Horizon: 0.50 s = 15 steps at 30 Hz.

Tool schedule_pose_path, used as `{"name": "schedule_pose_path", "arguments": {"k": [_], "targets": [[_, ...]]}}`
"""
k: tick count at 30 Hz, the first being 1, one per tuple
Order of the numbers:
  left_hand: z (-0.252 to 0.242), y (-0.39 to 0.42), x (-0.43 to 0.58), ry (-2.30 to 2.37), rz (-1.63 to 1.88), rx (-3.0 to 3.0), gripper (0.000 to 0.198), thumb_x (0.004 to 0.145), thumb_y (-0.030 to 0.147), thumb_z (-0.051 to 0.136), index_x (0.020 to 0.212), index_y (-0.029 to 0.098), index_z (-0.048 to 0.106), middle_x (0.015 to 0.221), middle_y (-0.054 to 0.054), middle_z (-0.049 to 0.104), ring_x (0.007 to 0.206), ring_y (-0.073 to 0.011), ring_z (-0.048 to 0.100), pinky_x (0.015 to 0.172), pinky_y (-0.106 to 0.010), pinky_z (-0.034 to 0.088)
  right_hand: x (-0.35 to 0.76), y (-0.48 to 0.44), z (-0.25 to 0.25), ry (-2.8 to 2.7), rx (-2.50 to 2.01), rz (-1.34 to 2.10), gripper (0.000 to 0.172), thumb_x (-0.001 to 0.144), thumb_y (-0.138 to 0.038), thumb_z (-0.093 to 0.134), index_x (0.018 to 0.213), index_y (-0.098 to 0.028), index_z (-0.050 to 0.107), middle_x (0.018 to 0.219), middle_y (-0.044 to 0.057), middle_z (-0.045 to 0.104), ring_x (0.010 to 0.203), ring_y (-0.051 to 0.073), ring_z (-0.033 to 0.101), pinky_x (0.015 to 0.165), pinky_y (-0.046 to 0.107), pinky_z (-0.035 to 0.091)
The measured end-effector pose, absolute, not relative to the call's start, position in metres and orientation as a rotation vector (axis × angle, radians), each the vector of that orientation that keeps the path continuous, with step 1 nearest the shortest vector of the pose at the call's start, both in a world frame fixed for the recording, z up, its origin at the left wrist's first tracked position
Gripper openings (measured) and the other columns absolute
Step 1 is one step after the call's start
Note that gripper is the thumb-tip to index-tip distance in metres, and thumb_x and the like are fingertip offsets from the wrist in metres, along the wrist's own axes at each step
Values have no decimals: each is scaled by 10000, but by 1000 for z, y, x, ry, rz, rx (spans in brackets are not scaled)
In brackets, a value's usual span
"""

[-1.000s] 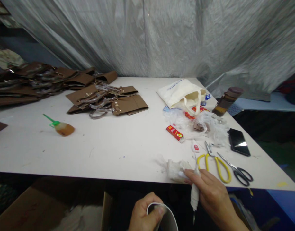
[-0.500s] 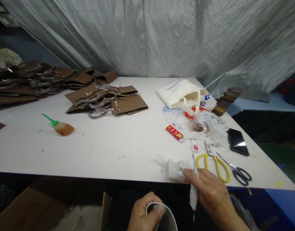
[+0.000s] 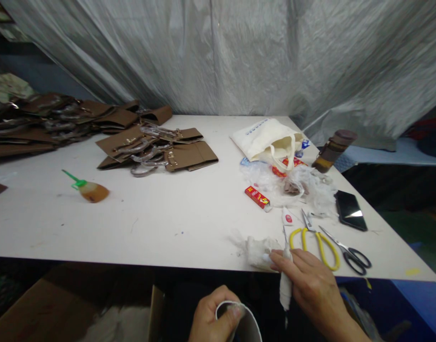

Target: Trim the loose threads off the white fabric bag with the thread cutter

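Note:
At the bottom of the view, my left hand [image 3: 214,316] is closed around a curved, white-edged piece [image 3: 251,323], its thumb pressing on the inside. The lower part of that piece is cut off by the frame. My right hand [image 3: 307,285] grips a thin metal-tipped tool with a white-wrapped handle [image 3: 285,287], its slim point directed away over the table. The fingertips of this hand reach a crumpled white cloth or tissue wad [image 3: 260,251] at the table's front edge; whether they press on it I cannot tell.
Yellow-handled scissors [image 3: 321,247] and black-handled scissors [image 3: 353,256] lie right of my hand. Beyond are a phone [image 3: 350,209], red box [image 3: 258,198], plastic bags [image 3: 310,190], tote bag [image 3: 264,137] and bottle [image 3: 334,149]. Leftward sit brown handbags [image 3: 193,154] and a green-nozzled squeeze bottle [image 3: 93,191].

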<state>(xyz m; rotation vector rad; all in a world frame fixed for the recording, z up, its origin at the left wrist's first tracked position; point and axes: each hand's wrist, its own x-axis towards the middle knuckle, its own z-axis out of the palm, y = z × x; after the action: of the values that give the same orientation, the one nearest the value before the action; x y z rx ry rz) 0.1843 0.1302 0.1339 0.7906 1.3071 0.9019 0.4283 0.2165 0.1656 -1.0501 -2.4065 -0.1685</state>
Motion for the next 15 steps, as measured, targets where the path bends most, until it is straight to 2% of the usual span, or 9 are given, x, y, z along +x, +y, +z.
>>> {"name": "schedule_pose_path", "arguments": {"k": [9,15], "targets": [[134,131,185,1310,911,779,481,713,621,792,670,168,635,570,22,513,566,-123,402,559,-255,285,428,217,166,-2363,-1060,-136,436,948,33,378,1161,-192,685,952,80,749,816,230,668,681,350,528],[134,130,184,1314,905,774,462,723,604,787,670,172,632,585,25,514,572,-121,400,550,-250,286,439,217,145,-2344,-1093,-24,280,1050,-123,511,1257,-206,680,1013,82,741,875,244,663,751,355,550]]}}
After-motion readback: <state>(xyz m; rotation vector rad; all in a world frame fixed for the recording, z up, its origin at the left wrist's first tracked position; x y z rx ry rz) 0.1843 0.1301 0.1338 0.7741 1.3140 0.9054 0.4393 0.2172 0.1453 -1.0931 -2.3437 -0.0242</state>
